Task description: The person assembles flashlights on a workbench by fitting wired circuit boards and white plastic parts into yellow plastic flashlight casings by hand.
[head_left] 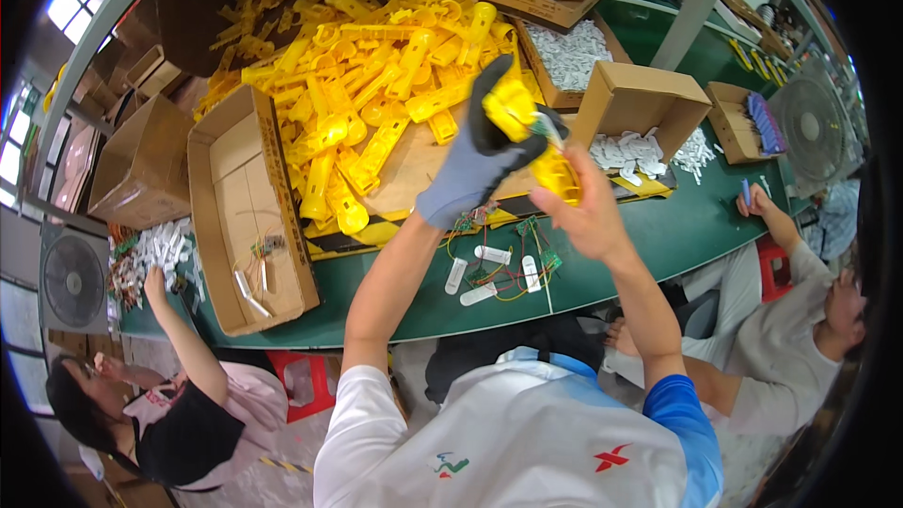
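My left hand (475, 155), in a grey and black glove, is raised over the green table (677, 226) and grips a yellow plastic handle-shaped part (527, 127). My bare right hand (588, 212) holds the lower end of the same yellow part. Both hands are close together above small green circuit boards with coloured wires (513, 263) and white oblong pieces (480, 273) lying on the table. A large heap of similar yellow plastic parts (367, 66) lies just beyond my hands.
A shallow open cardboard box (249, 216) lies to the left. Cardboard boxes of white parts (569, 56) and an open box (640, 99) stand at the right. A person sits on my left (179, 404), another on my right (809, 320). Fans stand at both sides.
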Demonstrator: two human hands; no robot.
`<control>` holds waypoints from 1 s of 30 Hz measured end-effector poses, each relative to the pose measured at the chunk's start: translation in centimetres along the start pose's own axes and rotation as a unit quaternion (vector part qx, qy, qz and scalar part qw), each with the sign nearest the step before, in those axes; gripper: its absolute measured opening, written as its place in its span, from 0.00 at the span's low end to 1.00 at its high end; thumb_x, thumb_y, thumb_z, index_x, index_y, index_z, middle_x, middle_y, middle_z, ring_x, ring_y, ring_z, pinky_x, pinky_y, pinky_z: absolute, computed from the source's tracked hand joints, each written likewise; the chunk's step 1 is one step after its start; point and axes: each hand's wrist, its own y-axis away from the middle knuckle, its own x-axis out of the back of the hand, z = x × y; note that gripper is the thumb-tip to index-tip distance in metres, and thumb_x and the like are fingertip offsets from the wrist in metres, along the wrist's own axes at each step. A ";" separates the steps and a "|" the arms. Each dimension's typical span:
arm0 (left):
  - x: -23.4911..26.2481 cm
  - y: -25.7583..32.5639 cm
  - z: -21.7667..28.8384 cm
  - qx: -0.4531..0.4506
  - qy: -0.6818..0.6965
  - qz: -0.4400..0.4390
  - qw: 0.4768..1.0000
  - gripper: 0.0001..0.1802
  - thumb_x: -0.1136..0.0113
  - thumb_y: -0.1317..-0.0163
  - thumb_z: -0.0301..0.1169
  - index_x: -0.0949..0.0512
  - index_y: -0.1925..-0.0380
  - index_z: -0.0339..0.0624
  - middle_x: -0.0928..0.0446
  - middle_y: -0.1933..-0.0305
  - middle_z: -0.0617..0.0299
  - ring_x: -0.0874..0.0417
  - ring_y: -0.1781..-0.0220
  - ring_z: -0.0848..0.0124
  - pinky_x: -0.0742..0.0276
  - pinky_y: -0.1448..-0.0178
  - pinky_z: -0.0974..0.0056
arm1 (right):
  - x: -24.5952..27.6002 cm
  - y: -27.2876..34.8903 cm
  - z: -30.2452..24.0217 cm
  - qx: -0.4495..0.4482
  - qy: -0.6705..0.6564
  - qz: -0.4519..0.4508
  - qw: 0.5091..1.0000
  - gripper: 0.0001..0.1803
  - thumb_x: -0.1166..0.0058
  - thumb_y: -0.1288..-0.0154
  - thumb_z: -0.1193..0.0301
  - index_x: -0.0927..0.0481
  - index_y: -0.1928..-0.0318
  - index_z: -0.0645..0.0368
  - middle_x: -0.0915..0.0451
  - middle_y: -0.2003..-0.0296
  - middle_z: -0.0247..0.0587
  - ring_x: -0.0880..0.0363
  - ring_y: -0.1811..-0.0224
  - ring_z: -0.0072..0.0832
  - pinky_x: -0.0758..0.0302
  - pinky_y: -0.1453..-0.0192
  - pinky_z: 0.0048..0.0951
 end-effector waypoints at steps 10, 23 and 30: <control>7.0 3.5 -0.9 0.079 -0.667 0.094 0.735 0.29 0.36 0.41 0.43 0.28 0.43 0.42 0.24 0.44 0.51 0.24 0.42 0.53 0.29 0.37 0.55 | 19.5 12.3 17.7 -0.097 0.360 0.372 0.850 0.24 0.36 0.38 0.62 0.23 0.47 0.66 0.19 0.56 0.48 0.20 0.54 0.35 0.27 0.46 0.33; 8.4 8.0 -7.1 0.038 -0.656 0.097 0.748 0.09 0.33 0.50 0.30 0.21 0.68 0.46 0.21 0.62 0.57 0.23 0.52 0.56 0.30 0.45 0.54 | 6.1 6.0 8.0 0.062 0.183 0.207 0.959 0.16 0.40 0.38 0.71 0.20 0.50 0.63 0.19 0.56 0.46 0.21 0.52 0.36 0.27 0.45 0.32; 3.3 7.1 -2.1 -0.231 -0.660 -0.012 0.715 0.16 0.33 0.56 0.25 0.23 0.64 0.44 0.20 0.58 0.60 0.21 0.52 0.57 0.27 0.47 0.54 | -2.2 -0.6 8.4 -0.059 -0.166 -0.116 0.978 0.14 0.46 0.31 0.67 0.19 0.54 0.65 0.18 0.68 0.35 0.23 0.66 0.21 0.27 0.60 0.23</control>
